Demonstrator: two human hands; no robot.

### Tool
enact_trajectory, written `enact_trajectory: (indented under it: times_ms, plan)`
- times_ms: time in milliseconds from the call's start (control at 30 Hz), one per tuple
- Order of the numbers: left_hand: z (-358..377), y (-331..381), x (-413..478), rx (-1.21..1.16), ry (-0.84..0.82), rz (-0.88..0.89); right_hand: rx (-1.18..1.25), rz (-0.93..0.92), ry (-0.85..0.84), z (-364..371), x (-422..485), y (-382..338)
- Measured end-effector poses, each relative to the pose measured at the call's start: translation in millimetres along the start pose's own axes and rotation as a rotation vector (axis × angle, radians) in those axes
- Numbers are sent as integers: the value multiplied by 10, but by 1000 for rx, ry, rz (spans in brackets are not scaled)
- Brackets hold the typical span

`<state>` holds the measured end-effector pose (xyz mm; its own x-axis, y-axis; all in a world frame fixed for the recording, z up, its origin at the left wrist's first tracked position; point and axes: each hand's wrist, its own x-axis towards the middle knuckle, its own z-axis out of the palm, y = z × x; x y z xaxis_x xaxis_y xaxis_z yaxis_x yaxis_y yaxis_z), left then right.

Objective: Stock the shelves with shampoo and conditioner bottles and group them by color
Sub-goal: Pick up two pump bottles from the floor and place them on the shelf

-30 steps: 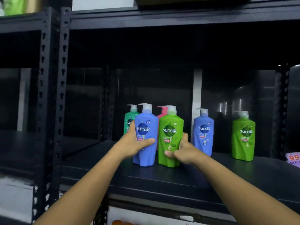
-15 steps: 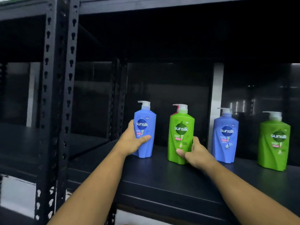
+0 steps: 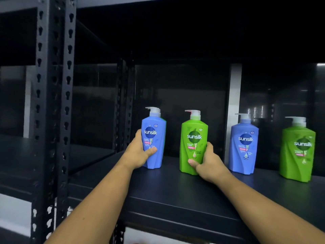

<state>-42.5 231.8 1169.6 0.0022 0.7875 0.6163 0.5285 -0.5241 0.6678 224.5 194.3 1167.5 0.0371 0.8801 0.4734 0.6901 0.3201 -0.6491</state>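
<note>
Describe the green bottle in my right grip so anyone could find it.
On the black metal shelf stands a row of pump bottles. The held green bottle is second from left, clasped by the right grip. The other green bottle, far right, is untouched.

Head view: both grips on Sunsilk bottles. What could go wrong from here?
1. The row reads blue, green, blue, green. Letting go here leaves the colours ungrouped.
2. The right grip holds the near green shampoo bottle low, by its base. The tall pump bottle may tip when moved.
3. The free blue shampoo bottle stands close beside that grip, so a sideways move may knock it.
</note>
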Motion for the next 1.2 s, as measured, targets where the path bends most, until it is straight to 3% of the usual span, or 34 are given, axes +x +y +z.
enact_trajectory:
  times_ms: [333,533,700,867,1067,1200]
  plan:
    - [-14,1,-96,92,-99,-95,-108,95,-55,-23,-16,35]
    - [-28,18,-196,290,-221,-257,-261,123,-27,-22,-54,34]
    - [-72,139,-314,637,-287,-334,-440,94,-27,-62,-180,-47]
    - [-238,348,-617,718,-347,-220,-619,41,-80,-173,-449,-183]
    - [-415,749,-1355,646,-449,-38,-524,-187,-240,-343,-1076,-273]
    - [-376,976,-1815,706,-371,159,-481,-311,-272,-468,-1571,-337]
